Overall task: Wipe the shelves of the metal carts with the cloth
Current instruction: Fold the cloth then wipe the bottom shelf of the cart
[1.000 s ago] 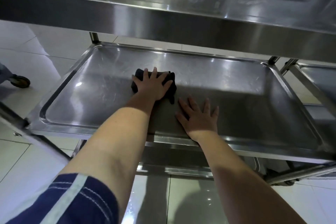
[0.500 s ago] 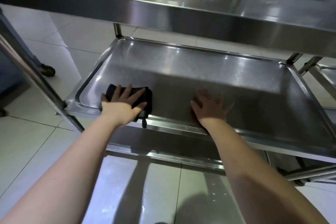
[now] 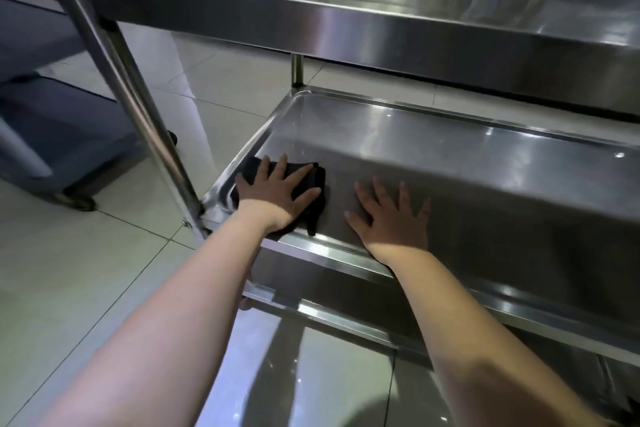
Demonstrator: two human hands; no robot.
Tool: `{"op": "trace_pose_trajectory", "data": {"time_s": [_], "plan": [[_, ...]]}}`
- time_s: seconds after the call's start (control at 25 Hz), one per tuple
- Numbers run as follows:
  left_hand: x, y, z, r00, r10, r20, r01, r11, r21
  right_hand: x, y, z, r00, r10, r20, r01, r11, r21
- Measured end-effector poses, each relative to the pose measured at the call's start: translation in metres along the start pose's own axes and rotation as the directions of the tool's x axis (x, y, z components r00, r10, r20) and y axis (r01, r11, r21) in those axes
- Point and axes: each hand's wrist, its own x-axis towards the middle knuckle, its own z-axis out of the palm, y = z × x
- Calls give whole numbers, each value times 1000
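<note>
1. Cloth [image 3: 317,184], black and folded into a soft pad, lies at the near-left corner of the lower stainless-steel tray shelf [image 3: 485,156], just inside its raised rim.
2. The left hand [image 3: 277,192] lies flat on it, fingers spread, likely to press the whole pad against the metal.
3. The right hand [image 3: 391,218], also spread and holding nothing, rests palm-down on bare shelf just beside the pad, probably as a brace.
4. The shiny steel upper shelf [image 3: 381,21] overhangs, so the reach goes in beneath it.

Lower shelf [image 3: 467,163] lay bare toward the right and back. Upper shelf [image 3: 381,28] overhung it, capping headroom. Slanted post [image 3: 145,114] blocked the front-left corner; raised rim [image 3: 450,115] ran round the shelf edge.
</note>
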Motion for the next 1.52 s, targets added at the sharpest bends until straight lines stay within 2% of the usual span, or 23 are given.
{"op": "trace_pose_trajectory", "data": {"time_s": [0.16,0.28,0.44,0.56,0.76,0.84,0.96,1.08,1.24,1.32,1.36,1.44,1.52], "plan": [[60,-8,-13,998,56,-35,-57,998,-37,-1,-1,-2,1000,5,14,-5,1000,-19],[73,-1,-22,998,57,-19,-58,998,-27,1,0,-6,1000,21,16,-21,1000,-12],[11,-25,-5,996,82,18,-81,996,-38,1,0,-8,999,23,25,-23,1000,-1],[-36,-49,3,997,67,-35,-67,998,7,-1,-2,-8,1000,15,26,-15,1000,11],[-38,-36,-6,999,38,-36,-36,998,44,-6,25,-21,997,-70,23,68,996,64],[-38,-38,-4,998,52,-37,-50,997,52,-16,64,-26,1000,-27,14,26,999,24],[-38,-41,-6,1000,28,1,-28,998,49,-34,99,-25,992,120,43,-118,992,-48],[-39,-5,-8,999,16,42,-17,999,31,-34,96,-21,990,138,17,-136,989,-60],[-63,124,19,973,227,46,-229,972,51,-34,102,-24,992,121,28,-120,992,-35],[-68,132,22,962,274,17,-275,961,29,-35,104,-26,992,121,43,-120,993,-23],[-64,112,18,964,262,-33,-262,965,29,-35,103,-29,994,100,52,-100,995,-10],[-53,61,9,985,152,-81,-151,988,28,-39,114,-35,998,18,59,-18,1000,-2],[-44,26,3,1000,25,-8,-24,1000,15,-53,149,-41,999,0,46,1,1000,-14]]}}
